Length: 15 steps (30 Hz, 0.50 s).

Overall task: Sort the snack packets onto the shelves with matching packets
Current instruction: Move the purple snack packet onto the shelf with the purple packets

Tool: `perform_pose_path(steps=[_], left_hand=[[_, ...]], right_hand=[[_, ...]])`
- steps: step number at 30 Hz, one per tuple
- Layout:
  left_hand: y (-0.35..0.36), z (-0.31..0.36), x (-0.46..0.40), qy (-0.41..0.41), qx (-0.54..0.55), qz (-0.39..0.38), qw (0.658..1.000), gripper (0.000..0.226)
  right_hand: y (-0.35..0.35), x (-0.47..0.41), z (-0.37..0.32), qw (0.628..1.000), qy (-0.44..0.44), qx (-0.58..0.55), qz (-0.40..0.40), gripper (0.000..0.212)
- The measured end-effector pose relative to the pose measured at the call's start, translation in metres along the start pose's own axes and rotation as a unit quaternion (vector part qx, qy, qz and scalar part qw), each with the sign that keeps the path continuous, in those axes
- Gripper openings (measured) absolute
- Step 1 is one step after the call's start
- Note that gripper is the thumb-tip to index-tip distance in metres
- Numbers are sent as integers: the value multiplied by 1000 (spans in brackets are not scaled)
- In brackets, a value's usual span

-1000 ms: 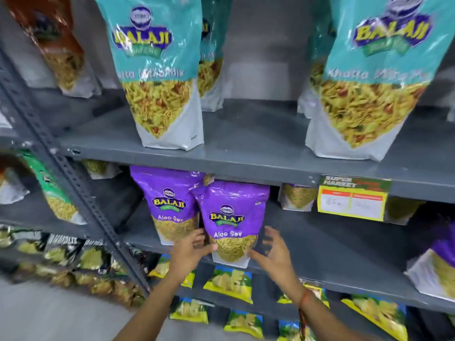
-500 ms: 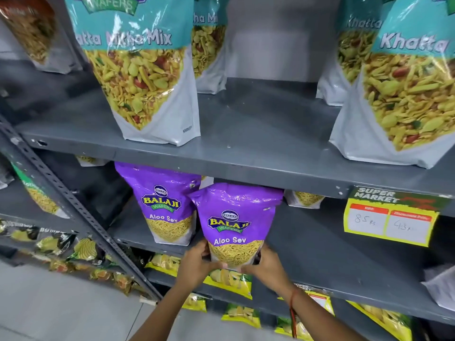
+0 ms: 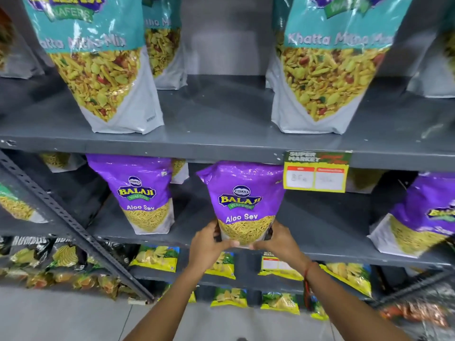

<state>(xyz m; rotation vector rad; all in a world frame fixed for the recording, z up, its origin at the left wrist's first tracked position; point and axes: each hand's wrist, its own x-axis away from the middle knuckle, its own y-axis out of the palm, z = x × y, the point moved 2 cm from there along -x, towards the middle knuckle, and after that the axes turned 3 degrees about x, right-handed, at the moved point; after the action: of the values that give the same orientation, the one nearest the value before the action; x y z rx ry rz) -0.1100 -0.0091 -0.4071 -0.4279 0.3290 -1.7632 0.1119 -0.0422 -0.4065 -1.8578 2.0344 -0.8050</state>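
Observation:
A purple Aloo Sev packet (image 3: 242,200) stands upright at the front of the middle grey shelf (image 3: 332,239). My left hand (image 3: 209,244) grips its lower left corner and my right hand (image 3: 278,242) grips its lower right corner, thumbs meeting under its base. A matching purple Aloo Sev packet (image 3: 142,193) stands to its left on the same shelf, apart from it. Another purple packet (image 3: 423,215) leans at the far right of that shelf.
Teal Khatta Mitha Mix packets (image 3: 98,65) (image 3: 327,65) stand on the upper shelf (image 3: 216,141). A yellow price tag (image 3: 317,173) hangs on that shelf's edge. Yellow-green packets (image 3: 157,258) fill the lower shelves. A slanted metal brace (image 3: 73,227) crosses at left.
My hands closed on the packet's lower corners and slid it to the right along the middle shelf, away from the left purple packet. The view moved closer.

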Motion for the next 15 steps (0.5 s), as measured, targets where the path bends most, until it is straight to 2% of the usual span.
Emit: perform_pose_path(steps=[4, 6, 12, 15], left_hand=[[33, 16, -5, -9, 1, -7, 1000, 68], [48, 20, -11, -15, -6, -7, 1000, 66], [81, 19, -31, -33, -18, 0, 999, 64], [89, 20, -35, -34, -36, 6, 999, 64]], right_hand=[[-28, -1, 20, 999, 11, 30, 15, 73], [-38, -7, 33, 999, 18, 41, 16, 80], [-53, -30, 62, 999, 33, 28, -19, 57], [-54, -36, 71, 999, 30, 12, -30, 59]])
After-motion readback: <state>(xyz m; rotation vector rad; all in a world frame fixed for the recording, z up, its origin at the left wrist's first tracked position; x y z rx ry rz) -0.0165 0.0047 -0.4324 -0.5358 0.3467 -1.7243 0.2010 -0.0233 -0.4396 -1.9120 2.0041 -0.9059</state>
